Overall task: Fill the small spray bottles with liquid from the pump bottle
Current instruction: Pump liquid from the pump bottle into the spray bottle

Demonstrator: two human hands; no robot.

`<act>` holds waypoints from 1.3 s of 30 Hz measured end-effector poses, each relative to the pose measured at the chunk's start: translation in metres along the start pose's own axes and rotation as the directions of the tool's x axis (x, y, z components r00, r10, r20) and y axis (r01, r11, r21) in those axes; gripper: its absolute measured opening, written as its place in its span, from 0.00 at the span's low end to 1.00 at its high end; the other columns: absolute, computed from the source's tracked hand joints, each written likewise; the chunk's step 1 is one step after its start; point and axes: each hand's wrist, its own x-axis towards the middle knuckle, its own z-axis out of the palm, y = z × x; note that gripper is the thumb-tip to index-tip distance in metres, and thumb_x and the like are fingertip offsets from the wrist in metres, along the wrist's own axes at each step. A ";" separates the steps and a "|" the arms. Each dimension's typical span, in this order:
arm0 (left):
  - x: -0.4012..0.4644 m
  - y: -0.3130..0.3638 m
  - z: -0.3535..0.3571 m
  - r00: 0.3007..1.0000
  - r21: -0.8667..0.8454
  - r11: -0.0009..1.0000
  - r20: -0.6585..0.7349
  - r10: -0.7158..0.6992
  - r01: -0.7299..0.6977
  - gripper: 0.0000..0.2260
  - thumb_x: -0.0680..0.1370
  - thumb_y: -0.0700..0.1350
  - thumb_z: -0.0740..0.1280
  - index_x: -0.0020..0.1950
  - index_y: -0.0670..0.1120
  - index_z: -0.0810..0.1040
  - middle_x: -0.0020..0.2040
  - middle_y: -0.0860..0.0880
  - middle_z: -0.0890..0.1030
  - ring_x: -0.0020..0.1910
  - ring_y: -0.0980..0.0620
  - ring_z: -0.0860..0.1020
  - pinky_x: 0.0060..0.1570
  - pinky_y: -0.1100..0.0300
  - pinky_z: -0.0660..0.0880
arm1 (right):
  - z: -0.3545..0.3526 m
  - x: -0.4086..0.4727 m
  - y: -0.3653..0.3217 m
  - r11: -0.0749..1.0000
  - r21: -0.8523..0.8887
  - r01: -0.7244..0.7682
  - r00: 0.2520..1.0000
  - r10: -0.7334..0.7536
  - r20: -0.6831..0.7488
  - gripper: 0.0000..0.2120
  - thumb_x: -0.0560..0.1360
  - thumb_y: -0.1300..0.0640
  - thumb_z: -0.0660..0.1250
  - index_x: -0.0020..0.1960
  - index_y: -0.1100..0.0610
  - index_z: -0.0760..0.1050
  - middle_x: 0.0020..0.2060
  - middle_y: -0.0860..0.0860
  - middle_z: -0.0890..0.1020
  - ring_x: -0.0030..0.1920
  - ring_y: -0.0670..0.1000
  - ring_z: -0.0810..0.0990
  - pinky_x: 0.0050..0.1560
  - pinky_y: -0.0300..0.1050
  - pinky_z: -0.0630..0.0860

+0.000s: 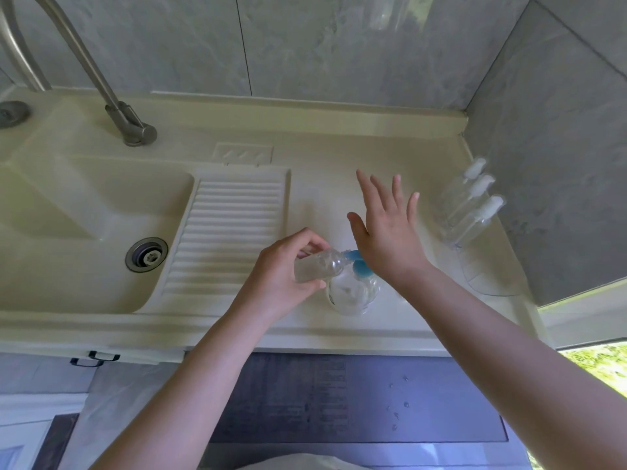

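At lower centre of the frame, the pump bottle (353,290) stands upright on the cream countertop (339,171), its blue pump head (359,266) partly covered by the heel of the right hand (386,232). That hand is spread flat, fingers straight and fanned toward the upper right, pressing or about to press the pump; it grips nothing. The left hand (288,269) holds one small clear bottle (317,266) between curled fingers and thumb, tilted on its side with the open neck brought against the blue spout. Liquid level inside this bottle cannot be read with certainty; some clear fluid appears to lie along its lower wall.

Status, as a judgement: filling of the held bottle is under way and not complete. Three more spray bottles (471,205), capped with white spray tops, stand in a row at the right edge of the frame against the tiled wall (559,164); whether they hold liquid cannot be told. If empty, they remain to be filled.

Further out, a ribbed drainboard (224,232) lies left of centre, the sink basin (84,215) with its drain occupies the left side, and a metal faucet (101,79) rises at upper left.
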 end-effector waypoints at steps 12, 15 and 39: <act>0.000 -0.002 0.000 0.999 0.006 1.000 -0.029 0.030 -0.030 0.20 0.66 0.36 0.78 0.53 0.52 0.78 0.49 0.65 0.80 0.52 0.67 0.76 0.54 0.79 0.64 | 0.002 0.000 0.000 1.000 -0.014 -0.011 1.000 0.011 0.028 0.26 0.83 0.55 0.54 0.80 0.49 0.54 0.79 0.51 0.60 0.80 0.59 0.46 0.77 0.62 0.41; 0.000 -0.004 0.000 0.999 0.023 0.999 -0.028 0.031 -0.030 0.21 0.66 0.37 0.79 0.53 0.52 0.78 0.50 0.64 0.80 0.52 0.67 0.76 0.54 0.79 0.64 | 0.007 -0.004 0.003 0.991 -0.007 -0.130 0.984 0.130 0.121 0.25 0.83 0.54 0.50 0.80 0.47 0.54 0.79 0.51 0.60 0.80 0.59 0.46 0.77 0.62 0.43; 0.000 -0.002 0.000 0.998 0.041 0.999 -0.050 0.035 -0.033 0.21 0.66 0.37 0.79 0.53 0.52 0.78 0.50 0.63 0.80 0.51 0.69 0.75 0.51 0.80 0.64 | -0.004 0.001 0.003 0.992 -0.108 -0.071 0.994 0.079 0.074 0.28 0.84 0.47 0.53 0.81 0.48 0.48 0.80 0.54 0.53 0.80 0.59 0.41 0.77 0.62 0.39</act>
